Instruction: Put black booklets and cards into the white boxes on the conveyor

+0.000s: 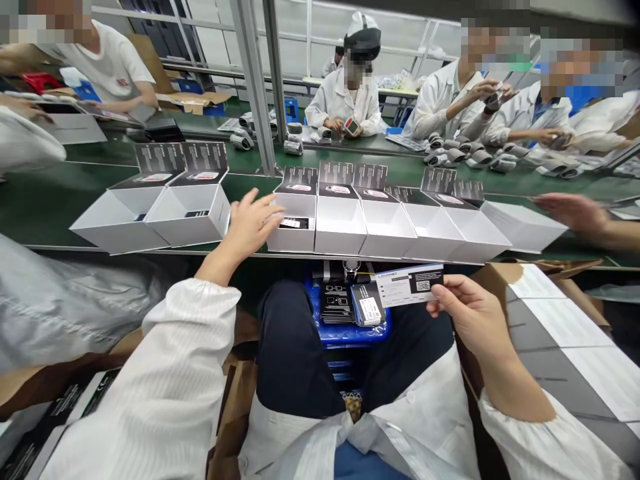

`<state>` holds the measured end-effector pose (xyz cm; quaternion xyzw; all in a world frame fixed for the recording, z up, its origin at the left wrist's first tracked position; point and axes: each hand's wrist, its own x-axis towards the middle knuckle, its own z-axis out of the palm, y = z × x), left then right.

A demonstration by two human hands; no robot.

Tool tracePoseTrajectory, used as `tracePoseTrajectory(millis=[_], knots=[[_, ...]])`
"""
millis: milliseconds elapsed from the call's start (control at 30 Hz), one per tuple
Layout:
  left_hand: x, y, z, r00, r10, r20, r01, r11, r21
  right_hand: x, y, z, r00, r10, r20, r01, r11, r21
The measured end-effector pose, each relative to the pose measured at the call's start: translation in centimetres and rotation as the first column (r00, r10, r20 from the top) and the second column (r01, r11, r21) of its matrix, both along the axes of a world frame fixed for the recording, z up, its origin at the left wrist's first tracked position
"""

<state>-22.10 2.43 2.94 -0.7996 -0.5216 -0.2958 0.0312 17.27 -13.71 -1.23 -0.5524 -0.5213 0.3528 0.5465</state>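
Observation:
My right hand [473, 313] pinches a printed card [395, 288] by its right end, above my knees. The card has a white part and a black part with a square code. My left hand [254, 220] is on the green line with its fingers spread, its fingertips at the left side of an open white box [291, 241]. A black-and-white card [295, 223] lies inside that box. Two more open boxes stand left of the hand, one of them a white box [187, 223] with a dark card inside. Between my legs, stacked cards [370, 307] and black leaflets [336, 303] sit on a blue stool [350, 341].
Several open white boxes [383, 233] with raised black lids continue rightward along the green line [30, 200]. Another person's hand [575, 212] is at the right end. A carton of white boxes [565, 327] stands at my right. Co-workers sit opposite, behind a metal post [257, 93].

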Motion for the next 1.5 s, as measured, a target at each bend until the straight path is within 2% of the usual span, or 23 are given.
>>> tracePoseTrajectory(millis=[67, 133, 167, 233, 300, 367, 400, 467, 533, 600, 667, 733, 800, 867, 967, 1033, 1067, 1133, 1200, 1300, 1367, 1433, 1500], knots=[[1.0, -2.5, -2.0, 0.994, 0.02, 0.109, -0.039, 0.985, 0.169, 1.3, -0.7, -1.0, 0.999, -0.051, -0.012, 0.05, 0.998, -0.023], [3.4, -6.0, -4.9, 0.988, -0.043, 0.148, 0.01, 0.976, 0.218, 2.2, -1.2, -1.7, 0.993, -0.103, -0.05, 0.101, 0.994, -0.037], [5.0, -7.7, -6.7, 0.988, -0.126, 0.089, 0.111, 0.981, 0.159, 2.5, -1.3, -1.9, 0.99, -0.124, -0.073, 0.121, 0.992, -0.042], [8.5, -10.7, -10.7, 0.942, -0.315, -0.115, 0.303, 0.947, -0.107, 2.5, -1.2, -2.2, 0.982, -0.152, -0.108, 0.148, 0.988, -0.047], [11.3, -12.4, -14.3, 0.884, -0.373, -0.282, 0.274, 0.902, -0.332, 2.1, -1.0, -2.2, 0.982, -0.157, -0.107, 0.153, 0.987, -0.042], [12.8, -12.9, -16.7, 0.856, -0.354, -0.378, 0.183, 0.89, -0.418, 1.7, -1.0, -2.2, 0.987, -0.139, -0.076, 0.137, 0.99, -0.032], [12.9, -12.8, -17.3, 0.852, -0.345, -0.393, 0.166, 0.891, -0.422, 1.6, -1.1, -2.2, 0.99, -0.131, -0.058, 0.13, 0.991, -0.028], [12.3, -12.4, -17.6, 0.851, -0.365, -0.377, 0.209, 0.895, -0.395, 1.5, -1.3, -2.5, 0.993, -0.117, -0.033, 0.117, 0.993, -0.027], [11.2, -12.1, -16.8, 0.851, -0.407, -0.331, 0.302, 0.896, -0.325, 1.4, -1.4, -3.0, 0.993, -0.114, -0.019, 0.113, 0.993, -0.029], [10.6, -12.3, -15.3, 0.867, -0.417, -0.273, 0.371, 0.905, -0.207, 0.9, -1.5, -3.7, 0.992, -0.121, 0.025, 0.121, 0.993, -0.008], [10.9, -13.0, -13.2, 0.891, -0.408, -0.202, 0.404, 0.913, -0.059, -0.3, -1.5, -4.1, 0.983, -0.076, 0.166, 0.067, 0.996, 0.059], [11.8, -14.0, -10.5, 0.891, -0.439, -0.119, 0.449, 0.89, 0.082, -2.0, -1.6, -3.8, 0.917, 0.055, 0.396, -0.129, 0.978, 0.164], [12.7, -14.7, -7.6, 0.869, -0.493, -0.044, 0.491, 0.847, 0.202, -3.9, -1.6, -2.5, 0.762, 0.172, 0.625, -0.387, 0.894, 0.225], [13.1, -14.8, -5.0, 0.881, -0.472, 0.042, 0.434, 0.839, 0.329, -5.5, -0.8, -0.6, 0.621, 0.143, 0.771, -0.518, 0.813, 0.266], [12.5, -13.8, -3.1, 0.925, -0.294, 0.24, 0.149, 0.863, 0.483, -7.3, 2.9, 2.4, 0.545, -0.107, 0.832, -0.461, 0.79, 0.404], [11.7, -12.8, -3.6, 0.908, -0.2, 0.368, 0.008, 0.887, 0.462, -8.3, 7.0, 3.8, 0.51, -0.263, 0.819, -0.369, 0.793, 0.484], [11.4, -12.3, -4.5, 0.904, -0.181, 0.386, 0.008, 0.913, 0.408, -8.8, 9.2, 4.3, 0.475, -0.294, 0.829, -0.345, 0.805, 0.483], [10.8, -11.7, -7.2, 0.927, -0.181, 0.328, 0.1, 0.963, 0.249, -9.4, 12.9, 4.6, 0.381, -0.263, 0.886, -0.341, 0.851, 0.399], [10.6, -11.6, -10.7, 0.958, -0.212, 0.192, 0.204, 0.977, 0.061, -9.4, 14.5, 4.0, 0.321, -0.22, 0.921, -0.34, 0.881, 0.329], [10.7, -12.2, -15.4, 0.975, -0.224, 0.001, 0.221, 0.962, -0.162, -7.9, 13.0, 1.6, 0.367, -0.242, 0.898, -0.363, 0.852, 0.378], [11.0, -12.6, -17.3, 0.967, -0.229, -0.109, 0.195, 0.945, -0.262, -6.4, 10.5, -1.1, 0.348, -0.153, 0.925, -0.456, 0.835, 0.31], [11.2, -12.7, -18.0, 0.949, -0.242, -0.203, 0.164, 0.926, -0.339, -4.9, 8.1, -4.4, 0.209, 0.027, 0.978, -0.528, 0.845, 0.09], [11.3, -12.5, -18.0, 0.92, -0.275, -0.279, 0.151, 0.906, -0.396, -3.7, 6.5, -7.9, 0.034, 0.191, 0.981, -0.505, 0.85, -0.148]])
